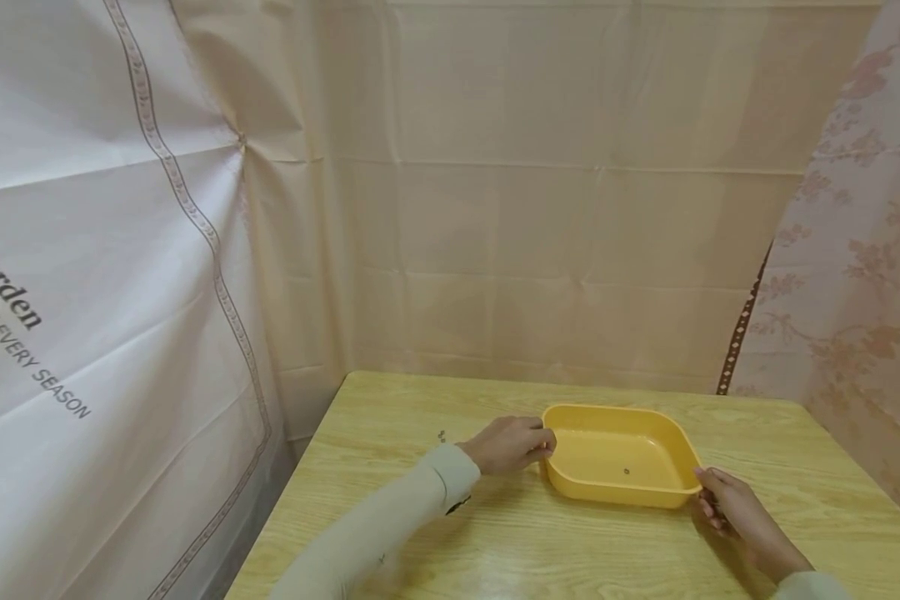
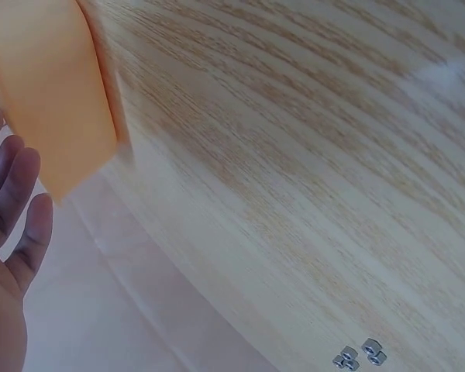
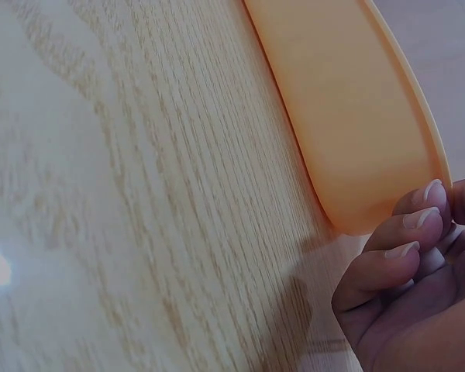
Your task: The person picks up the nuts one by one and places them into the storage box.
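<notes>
Head view: the yellow plastic tray [image 1: 615, 493] sits on or just above the wood-grain table [image 1: 390, 408], its long axis running from left hand [image 1: 506, 444] to right hand [image 1: 735, 508], each pinching the near end's rim. One small nut [image 1: 627, 472] lies inside the tray.

Left wrist view: hex nuts [image 2: 372, 348] lie well apart from the tray, on the left hand's side; that hand's outer fingers spread loosely beside the tray.

Right wrist view: thumb and forefinger close on the tray's rim, other fingers curled.
</notes>
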The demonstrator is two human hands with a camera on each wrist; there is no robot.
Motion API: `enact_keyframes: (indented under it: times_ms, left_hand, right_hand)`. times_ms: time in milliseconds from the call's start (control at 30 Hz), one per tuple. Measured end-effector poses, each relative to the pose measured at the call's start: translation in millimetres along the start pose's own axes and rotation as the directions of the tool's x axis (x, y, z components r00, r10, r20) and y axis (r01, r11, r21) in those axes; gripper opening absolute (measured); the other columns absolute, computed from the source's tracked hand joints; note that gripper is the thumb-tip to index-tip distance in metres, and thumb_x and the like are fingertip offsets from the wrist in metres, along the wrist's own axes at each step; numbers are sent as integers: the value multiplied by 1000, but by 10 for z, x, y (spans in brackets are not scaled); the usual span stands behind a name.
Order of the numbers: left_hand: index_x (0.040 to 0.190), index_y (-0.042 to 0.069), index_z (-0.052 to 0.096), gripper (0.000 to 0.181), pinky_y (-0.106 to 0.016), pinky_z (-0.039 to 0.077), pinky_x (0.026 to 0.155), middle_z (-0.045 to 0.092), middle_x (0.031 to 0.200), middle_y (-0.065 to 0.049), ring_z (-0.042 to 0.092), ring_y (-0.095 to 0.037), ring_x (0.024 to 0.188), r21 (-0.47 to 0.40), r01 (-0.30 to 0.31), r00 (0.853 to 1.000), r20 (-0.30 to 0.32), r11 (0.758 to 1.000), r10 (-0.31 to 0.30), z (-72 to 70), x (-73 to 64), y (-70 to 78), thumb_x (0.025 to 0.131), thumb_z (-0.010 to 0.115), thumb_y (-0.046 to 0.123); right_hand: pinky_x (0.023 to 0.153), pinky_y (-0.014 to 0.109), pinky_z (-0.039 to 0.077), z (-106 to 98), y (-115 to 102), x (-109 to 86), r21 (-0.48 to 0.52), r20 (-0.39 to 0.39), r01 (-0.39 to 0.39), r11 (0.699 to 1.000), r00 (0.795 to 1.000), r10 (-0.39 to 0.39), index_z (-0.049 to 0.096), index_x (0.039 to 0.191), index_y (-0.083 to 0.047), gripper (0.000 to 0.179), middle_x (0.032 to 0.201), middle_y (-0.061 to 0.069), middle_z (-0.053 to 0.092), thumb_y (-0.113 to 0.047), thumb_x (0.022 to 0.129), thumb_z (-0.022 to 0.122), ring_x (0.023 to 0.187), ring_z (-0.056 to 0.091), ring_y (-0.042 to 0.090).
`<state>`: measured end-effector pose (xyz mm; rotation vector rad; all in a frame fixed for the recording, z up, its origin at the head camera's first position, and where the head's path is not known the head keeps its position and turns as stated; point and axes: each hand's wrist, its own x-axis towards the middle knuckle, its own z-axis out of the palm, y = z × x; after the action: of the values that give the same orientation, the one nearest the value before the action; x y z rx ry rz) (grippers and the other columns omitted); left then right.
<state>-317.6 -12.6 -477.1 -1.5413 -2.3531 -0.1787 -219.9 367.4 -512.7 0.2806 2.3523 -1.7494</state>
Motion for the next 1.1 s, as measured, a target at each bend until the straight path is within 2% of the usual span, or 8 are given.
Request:
enact_keyframes:
  times_ms: [333,533,667,900,1100]
  left_hand:
    - [102,21,68,7,-10,40,68,61,94,9,49,0,76,-6,9,1000,-9,1000,-9,32,-19,-28,104,62,25]
    - [105,21,70,10,-10,42,68,63,96,10,52,3,76,14,68,997,19,998,-69,59,-67,-86,104,63,28]
    - [106,21,70,8,-11,43,66,62,95,9,51,2,74,19,111,993,44,994,-112,59,-131,-142,104,64,26]
    - [105,20,70,7,-10,45,68,64,96,9,56,2,77,58,118,992,28,991,-120,80,-291,-261,103,65,26]
    - [103,20,69,6,-9,44,67,64,95,9,56,2,76,51,152,987,37,987,-154,97,-446,-345,102,67,26]
  right_hand:
    - [51,25,42,8,5,-2,-6,9,-1,1000,1000,1,47,87,-12,45,70,-3,48,-47,112,35,56,46,9]
    - [51,25,42,5,11,7,-11,6,0,1000,1000,0,47,87,-12,45,70,-3,49,-47,112,35,55,46,9]
    - [51,25,42,-8,14,12,-31,9,1,1000,1000,-1,47,87,-12,45,70,-3,48,-47,112,35,55,46,10]
    - [51,26,42,-24,22,11,-46,7,13,999,1000,-13,45,86,-12,45,70,-3,48,-48,111,36,55,46,10]
    - [51,26,42,-15,13,15,-35,3,14,999,1000,-14,46,85,-12,45,68,-3,48,-47,112,35,54,46,10]
